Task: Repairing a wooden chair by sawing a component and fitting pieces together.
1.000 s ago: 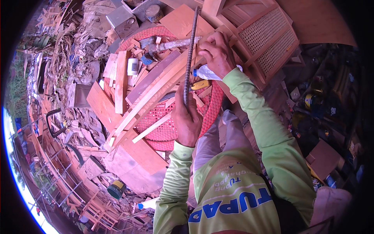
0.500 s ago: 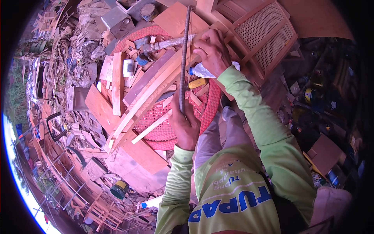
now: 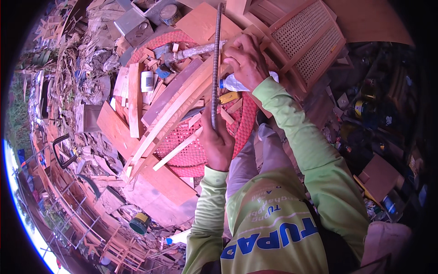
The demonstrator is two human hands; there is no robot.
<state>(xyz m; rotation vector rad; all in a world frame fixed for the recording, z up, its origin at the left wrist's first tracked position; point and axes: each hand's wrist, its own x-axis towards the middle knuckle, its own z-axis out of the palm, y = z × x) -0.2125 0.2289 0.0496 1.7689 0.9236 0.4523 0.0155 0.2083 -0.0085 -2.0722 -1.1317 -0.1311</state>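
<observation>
Ribbed rod (image 3: pixel 216 68) has edged forward, left fingers (image 3: pixel 209 124) wrapped around it.

From my spot I'm seeing litter, scrap and crumpled sheeting covering the ground (image 3: pixel 102 61) on the left, while the right-hand ground is lying in deep shadow, junk poking through. A cane-panelled wooden furniture piece (image 3: pixel 305 43) is sitting at a slant upper right, a flat brown sheet (image 3: pixel 374 20) spreading just beside it. Far left, green foliage (image 3: pixel 20 98) is showing, bright white daylight is glaring below it, and bare wooden frames (image 3: pixel 123 251) are standing near thin metal bars (image 3: pixel 77 211).
</observation>
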